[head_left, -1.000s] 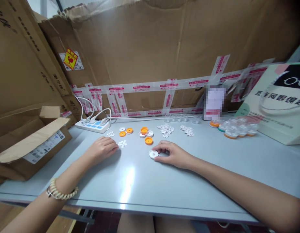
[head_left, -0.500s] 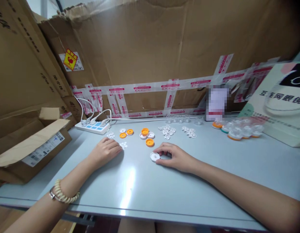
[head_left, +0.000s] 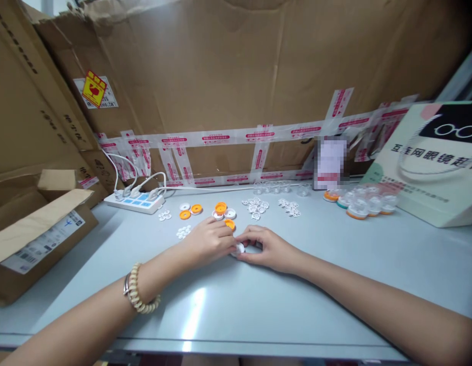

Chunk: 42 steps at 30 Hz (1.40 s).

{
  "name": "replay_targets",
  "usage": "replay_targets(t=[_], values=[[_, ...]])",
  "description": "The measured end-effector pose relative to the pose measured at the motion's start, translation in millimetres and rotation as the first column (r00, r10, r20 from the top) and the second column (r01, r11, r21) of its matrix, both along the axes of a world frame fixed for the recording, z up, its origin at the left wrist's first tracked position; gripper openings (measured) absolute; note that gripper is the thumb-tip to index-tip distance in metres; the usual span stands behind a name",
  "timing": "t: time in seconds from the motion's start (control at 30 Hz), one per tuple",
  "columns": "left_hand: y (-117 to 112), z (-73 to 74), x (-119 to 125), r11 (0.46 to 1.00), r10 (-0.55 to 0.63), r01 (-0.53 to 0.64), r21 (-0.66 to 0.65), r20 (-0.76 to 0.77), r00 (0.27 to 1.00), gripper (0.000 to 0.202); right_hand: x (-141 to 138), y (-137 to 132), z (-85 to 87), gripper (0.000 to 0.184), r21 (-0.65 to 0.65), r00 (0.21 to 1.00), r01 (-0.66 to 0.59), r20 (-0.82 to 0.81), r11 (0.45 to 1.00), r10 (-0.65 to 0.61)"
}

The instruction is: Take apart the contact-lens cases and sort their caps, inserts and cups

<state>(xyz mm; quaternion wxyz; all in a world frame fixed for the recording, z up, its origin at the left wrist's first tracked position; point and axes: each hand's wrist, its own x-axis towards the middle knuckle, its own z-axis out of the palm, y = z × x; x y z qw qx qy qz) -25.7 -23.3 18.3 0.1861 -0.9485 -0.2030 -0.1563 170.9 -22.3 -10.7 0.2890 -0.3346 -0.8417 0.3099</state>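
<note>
Head view, left to right: an open cardboard box [head_left: 60, 254] and a power strip [head_left: 139, 205] on the bench [head_left: 228, 305], small white pieces [head_left: 183, 232], orange and white rings [head_left: 196, 209]. The left hand [head_left: 211, 240] meets a white round part [head_left: 240, 249], fingers bunched (I can't tell whether they pinch anything). The right hand [head_left: 269, 247] grips its edge, fingers parted to its width. Two-handed work there seems underway, needing a steady hold next. Beyond: patterned white pieces [head_left: 255, 207], clear-topped discs [head_left: 360, 207].

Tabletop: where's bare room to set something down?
Bare table lies between the left forearm and right forearm, and from right forearm to the paper bag. Crowded: beyond left hand and right hand, with orange rings, white pieces, transparent pieces.
</note>
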Motion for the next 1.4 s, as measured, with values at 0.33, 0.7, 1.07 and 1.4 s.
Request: replay_targets(t=[0.33, 0.7, 1.07, 1.4], values=[[-5, 11.3, -1, 0.976, -0.138, 0.158, 0.151, -0.134, 0.981, 0.021, 0, 2, -0.9, 0.021, 0.002, 1.000, -0.009, -0.009, 1.000, 0.009], [-11, 5.6, 0, 0.942, -0.162, 0.223, 0.250, -0.243, 0.956, 0.019, 0, 0, 2.7, 0.018, 0.014, 1.000, -0.011, 0.029, 1.000, 0.011], [-8, 11.0, -1, 0.976, -0.159, 0.182, 0.116, -0.186, 0.970, 0.016, -2, 0, 2.5, 0.015, 0.045, 0.999, -0.016, 0.049, 0.999, 0.013], [3, 28.5, -26, 0.973, -0.032, 0.050, 0.227, -0.084, 0.996, 0.019, -1, -2, 0.6, 0.021, 0.037, 0.998, -0.003, 0.055, 0.999, 0.001]])
